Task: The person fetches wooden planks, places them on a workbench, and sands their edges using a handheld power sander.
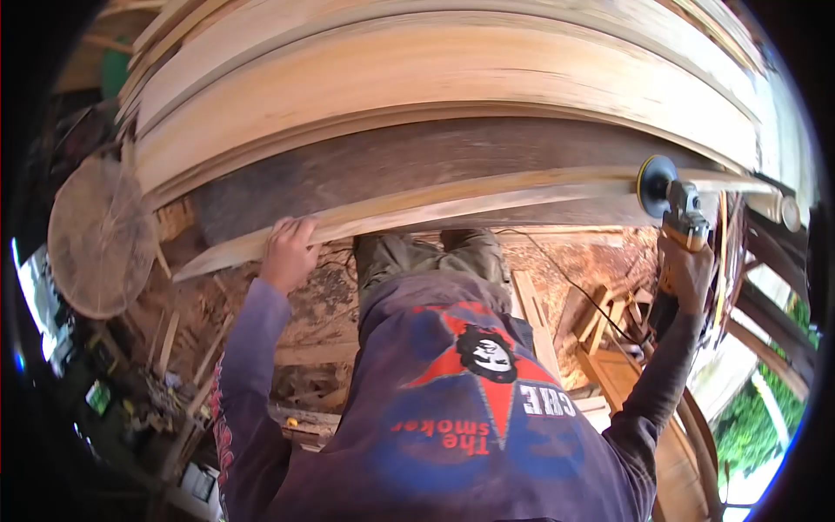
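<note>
Left hand [290, 254] gripping a wooden strip's [470, 196] edge, right hand [690, 271] clamped around a disc sander [686, 213]

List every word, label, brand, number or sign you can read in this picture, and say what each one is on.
"CHE": white letters, upside down in this view, on the shirt.
"The smoker": red letters, upside down, also on the shirt.
Too blurred to read: the small red marks near the shirt's hem, and the print on the left sleeve.
No legible brand or number on the power tool.
</note>
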{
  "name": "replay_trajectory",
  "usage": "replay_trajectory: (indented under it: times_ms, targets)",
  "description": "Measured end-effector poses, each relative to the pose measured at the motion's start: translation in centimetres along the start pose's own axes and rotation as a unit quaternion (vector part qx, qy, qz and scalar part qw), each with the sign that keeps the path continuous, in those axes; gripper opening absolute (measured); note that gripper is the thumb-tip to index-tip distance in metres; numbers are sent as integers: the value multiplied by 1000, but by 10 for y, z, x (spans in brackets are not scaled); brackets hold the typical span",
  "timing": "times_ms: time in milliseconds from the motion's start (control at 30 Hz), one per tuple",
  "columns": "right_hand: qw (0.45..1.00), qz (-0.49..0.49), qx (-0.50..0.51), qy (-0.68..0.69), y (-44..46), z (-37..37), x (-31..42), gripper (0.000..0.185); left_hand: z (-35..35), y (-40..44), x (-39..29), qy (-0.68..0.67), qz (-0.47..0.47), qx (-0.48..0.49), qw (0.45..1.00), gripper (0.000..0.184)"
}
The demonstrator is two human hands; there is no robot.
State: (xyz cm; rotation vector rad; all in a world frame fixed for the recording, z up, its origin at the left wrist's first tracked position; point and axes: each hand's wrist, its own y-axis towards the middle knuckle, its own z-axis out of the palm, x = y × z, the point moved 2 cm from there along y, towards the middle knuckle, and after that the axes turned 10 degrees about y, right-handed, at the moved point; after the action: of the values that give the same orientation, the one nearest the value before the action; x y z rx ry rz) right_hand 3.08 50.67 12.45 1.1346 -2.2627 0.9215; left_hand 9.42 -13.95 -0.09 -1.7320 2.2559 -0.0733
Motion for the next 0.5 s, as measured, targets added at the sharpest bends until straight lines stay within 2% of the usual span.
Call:
replay_trajectory:
  times_ms: [67,100,167,267,367,433,500]
  targets:
    - [999,-23,48,-7,-26,30,21,31,-3,-21,34,15,-24,42,999,36]
    - [996,-40,65,-37,-39,46,34,31,-3,-35,58,17,-27,37,999,36]
    - [994,-66,87,4,-67,86,52,33,-2,-77,122,52,-70,20,996,36]
    - [987,-87,133,-17,-121,151,91,36,-10,-127,202,44,-119,13,992,35]
    - [979,-105,149,-94,-172,210,120,39,-21,-161,251,59,-136,8,989,35]
    - [979,-130,154,-38,-204,255,131,41,-12,-179,283,30,-124,-25,992,37]
    - [972,-151,165,-76,-234,292,159,42,-6,-193,301,17,-105,-75,991,38]
